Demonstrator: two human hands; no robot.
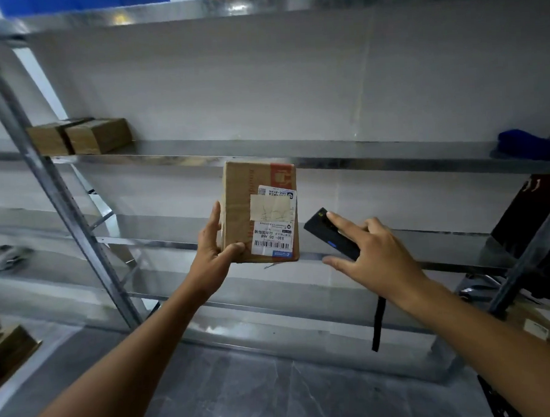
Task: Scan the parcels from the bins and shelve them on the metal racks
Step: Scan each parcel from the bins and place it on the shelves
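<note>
The left hand (210, 253) gripped the parcel (259, 209) at its lower left corner, long axis upright, before the metal rack (392, 164). Just right of it, the right hand (371, 254) held the scanner (330, 234), nose slanting up-left toward the label (274, 222).

The left hand (212, 256) grips a brown cardboard parcel (261, 212) at its lower left corner, thumb on the front and fingers (215, 218) up along the left edge. The parcel stands upright in the air, its white label facing the camera with the barcode at the bottom. Just right of the parcel, the right hand (375, 254) holds a black scanner (330, 234), index finger stretched along its top; a black strap (378, 324) hangs below. Behind the parcel runs a metal rack (360, 162). Up and left of the parcel, two cardboard boxes (82, 137) sit side by side on a shelf; far right of the parcel lies a blue cloth (528, 145).
</note>
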